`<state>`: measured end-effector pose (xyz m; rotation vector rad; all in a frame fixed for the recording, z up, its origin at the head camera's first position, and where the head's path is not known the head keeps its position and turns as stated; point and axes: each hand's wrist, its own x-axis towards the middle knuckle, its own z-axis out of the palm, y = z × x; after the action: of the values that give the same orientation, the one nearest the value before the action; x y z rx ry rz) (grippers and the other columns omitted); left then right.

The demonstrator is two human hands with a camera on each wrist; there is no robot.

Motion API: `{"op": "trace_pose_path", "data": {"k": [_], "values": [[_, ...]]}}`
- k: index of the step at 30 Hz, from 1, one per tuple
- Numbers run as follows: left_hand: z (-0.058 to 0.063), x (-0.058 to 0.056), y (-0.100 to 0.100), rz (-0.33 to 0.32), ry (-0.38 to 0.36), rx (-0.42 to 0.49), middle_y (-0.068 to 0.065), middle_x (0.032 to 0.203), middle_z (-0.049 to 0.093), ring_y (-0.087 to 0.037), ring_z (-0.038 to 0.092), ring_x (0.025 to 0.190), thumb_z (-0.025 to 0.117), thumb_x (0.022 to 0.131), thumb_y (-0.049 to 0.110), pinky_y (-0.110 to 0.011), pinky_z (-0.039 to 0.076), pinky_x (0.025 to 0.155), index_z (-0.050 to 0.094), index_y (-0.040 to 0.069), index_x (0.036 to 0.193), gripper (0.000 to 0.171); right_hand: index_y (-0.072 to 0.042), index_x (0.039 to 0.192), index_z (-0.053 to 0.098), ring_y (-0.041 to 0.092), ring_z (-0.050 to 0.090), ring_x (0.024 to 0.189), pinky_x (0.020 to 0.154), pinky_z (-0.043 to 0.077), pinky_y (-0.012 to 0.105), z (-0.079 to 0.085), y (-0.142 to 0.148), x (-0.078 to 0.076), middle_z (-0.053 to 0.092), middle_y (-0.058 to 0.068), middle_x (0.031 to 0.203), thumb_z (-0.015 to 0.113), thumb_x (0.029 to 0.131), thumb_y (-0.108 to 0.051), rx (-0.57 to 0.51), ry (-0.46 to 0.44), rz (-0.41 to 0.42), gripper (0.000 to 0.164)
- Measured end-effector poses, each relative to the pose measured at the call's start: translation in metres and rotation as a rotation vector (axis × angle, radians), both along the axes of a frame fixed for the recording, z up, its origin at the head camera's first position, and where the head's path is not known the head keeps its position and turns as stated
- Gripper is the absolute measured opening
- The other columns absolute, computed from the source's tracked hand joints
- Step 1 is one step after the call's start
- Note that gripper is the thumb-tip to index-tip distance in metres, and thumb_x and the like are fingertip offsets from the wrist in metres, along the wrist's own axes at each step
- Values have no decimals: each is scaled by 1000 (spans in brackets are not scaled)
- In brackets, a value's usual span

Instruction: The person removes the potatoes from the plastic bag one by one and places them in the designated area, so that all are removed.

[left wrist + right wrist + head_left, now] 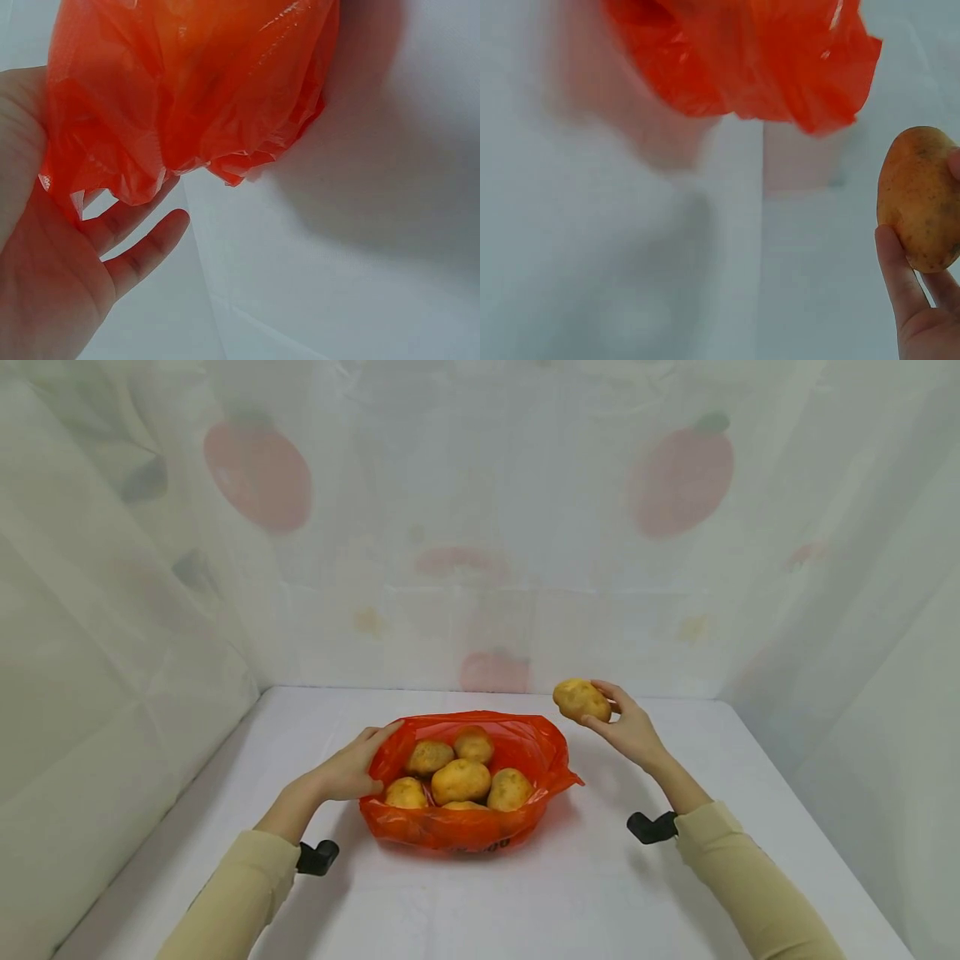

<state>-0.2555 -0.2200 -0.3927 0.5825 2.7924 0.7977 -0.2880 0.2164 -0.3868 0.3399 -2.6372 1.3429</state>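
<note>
A red plastic bag sits with its mouth spread wide, several yellow potatoes lying inside. My left hand holds the bag's left rim; in the left wrist view, the red plastic hangs beside the palm and in front of some of the fingers. To the right of the bag, my right hand grips one potato between thumb and fingers, raised above the table. The right wrist view shows this potato at its right edge, fingertips against its lower side.
The white-covered table extends around the bag. Pale curtains printed with faded red fruit stand behind the table and along both sides. A black wrist mount sticks out from each sleeve.
</note>
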Motion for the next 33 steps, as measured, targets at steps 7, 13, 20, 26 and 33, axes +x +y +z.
{"op": "trace_pose_path", "data": {"k": [7,13,20,26,33], "values": [[1,1,0,-1,-4,6,-18,136,30,-35,45,113,65,72,-1,-49,50,86,17,20,148,93,-12,141,33,39,44,117,88,47,49,-14,15,-4,39,19,139,64,86,-29,-6,-26,-40,66],[1,1,-2,-3,4,3,-19,136,30,-35,45,113,65,72,-2,-49,49,86,17,20,148,93,-9,142,31,40,42,118,90,45,48,-23,24,-7,36,21,140,64,86,-28,-26,-81,-70,67],[-1,0,-3,-5,9,8,-19,135,31,-34,45,112,66,71,-1,-48,49,86,17,21,148,93,-9,143,29,37,43,117,89,45,43,-41,34,-12,34,22,141,63,86,-32,-13,-147,-103,70],[0,1,-2,-1,1,3,-19,136,31,-35,45,113,66,71,-1,-49,49,86,17,20,148,93,-9,142,29,38,42,121,94,42,48,-56,34,-16,33,22,142,64,85,-34,-4,-189,-100,72],[-1,1,-1,9,-9,2,-18,136,30,-34,44,114,66,72,-1,-48,49,86,17,21,148,93,-7,141,31,39,42,120,98,39,50,-67,29,-19,35,23,140,64,85,-27,12,-194,-104,68]]}}
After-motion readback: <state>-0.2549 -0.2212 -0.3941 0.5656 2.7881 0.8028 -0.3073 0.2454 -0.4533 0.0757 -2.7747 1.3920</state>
